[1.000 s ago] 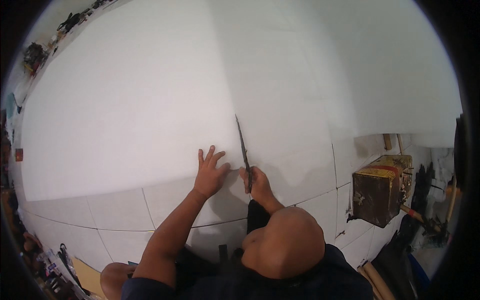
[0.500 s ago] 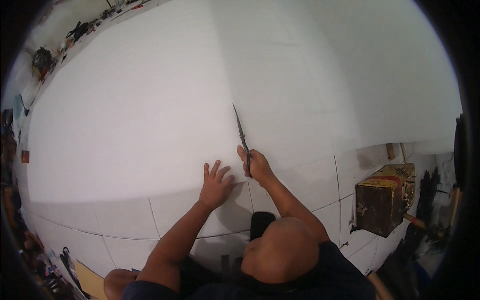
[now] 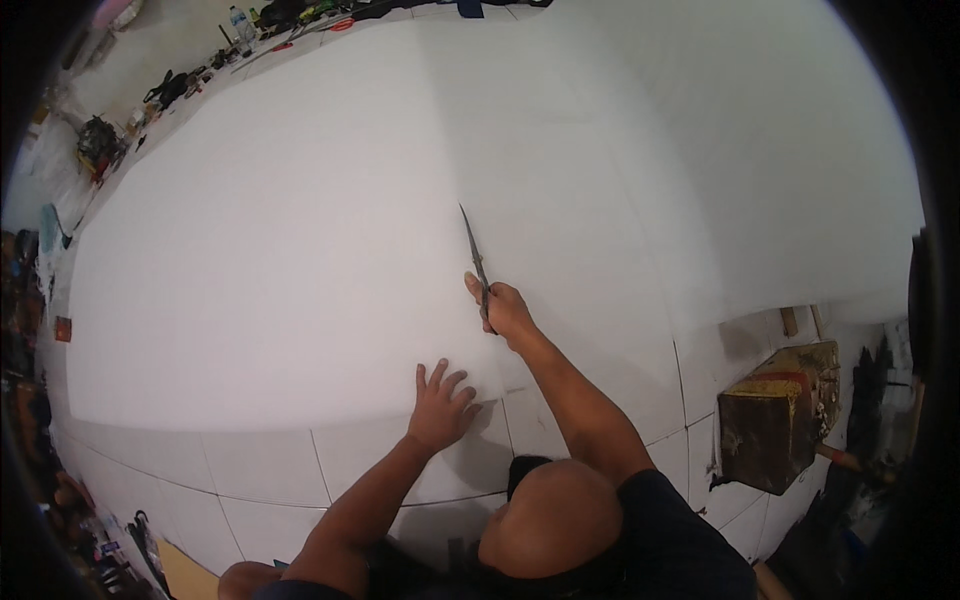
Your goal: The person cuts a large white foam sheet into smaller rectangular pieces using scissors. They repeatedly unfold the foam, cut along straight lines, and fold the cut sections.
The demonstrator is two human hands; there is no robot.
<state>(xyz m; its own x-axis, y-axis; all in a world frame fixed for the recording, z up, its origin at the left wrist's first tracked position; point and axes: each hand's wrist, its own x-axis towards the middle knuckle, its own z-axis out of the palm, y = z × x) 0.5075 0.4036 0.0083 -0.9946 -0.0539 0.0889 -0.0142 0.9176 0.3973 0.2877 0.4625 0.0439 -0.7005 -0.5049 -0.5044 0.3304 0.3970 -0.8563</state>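
Observation:
A large white sheet [image 3: 260,260] lies spread over the tiled floor, brighter on its left part and thinner-looking on its right, where tile lines show faintly through. My right hand [image 3: 508,312] is closed round the handles of dark metal scissors [image 3: 471,238]. Their slim blades point forward and slightly left, near the line where the bright part meets the greyer part; a gap between the blades cannot be made out. Nearer to me, my left hand [image 3: 441,412] rests on the sheet's near edge with its fingers spread, holding nothing.
At the right stands a worn brown and yellow box [image 3: 775,415], with a wooden handle [image 3: 838,457] beside it. My bent knee [image 3: 555,510] is close in front. Small tools and a plastic bottle [image 3: 241,25] line the far left wall. White tiles [image 3: 265,460] border the sheet's near side.
My right hand has moved the scissors farther forward from my left hand, which stays near the sheet's edge. The view has tilted, so more of the far wall shows.

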